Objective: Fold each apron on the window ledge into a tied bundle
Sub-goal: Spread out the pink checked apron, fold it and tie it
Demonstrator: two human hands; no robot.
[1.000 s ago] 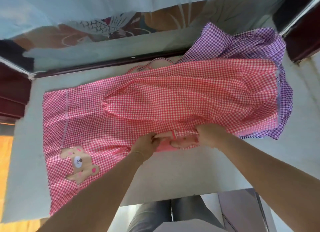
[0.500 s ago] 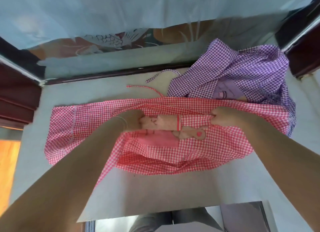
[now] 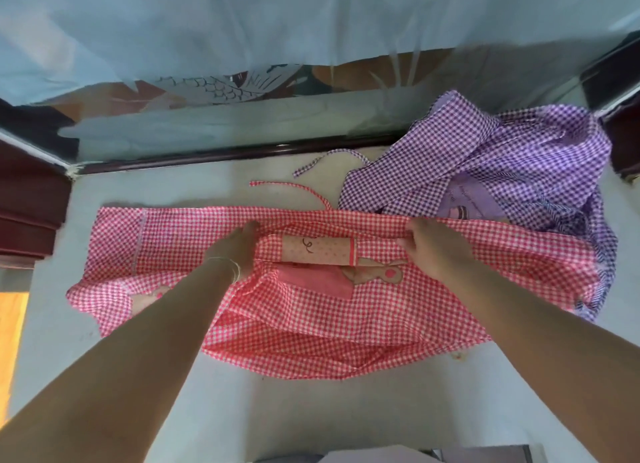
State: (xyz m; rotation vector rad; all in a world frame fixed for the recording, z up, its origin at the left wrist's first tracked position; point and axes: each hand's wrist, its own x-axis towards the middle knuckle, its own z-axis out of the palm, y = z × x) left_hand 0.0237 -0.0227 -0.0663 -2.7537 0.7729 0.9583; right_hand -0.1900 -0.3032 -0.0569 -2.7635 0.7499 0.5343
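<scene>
While the pink apron point(image 3: 311, 310) lies folded on the window ledge point(image 3: 242, 410), the left hand point(image 3: 239, 251) rests flat on its cloth with straight fingers. The right hand point(image 3: 433, 251) pinches the folded top edge. The purple apron point(image 3: 485, 157) sits crumpled behind, far right.

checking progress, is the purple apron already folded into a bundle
No, the purple apron lies loose and crumpled at the back right of the ledge, its strap trailing free, untouched by either hand.
</scene>
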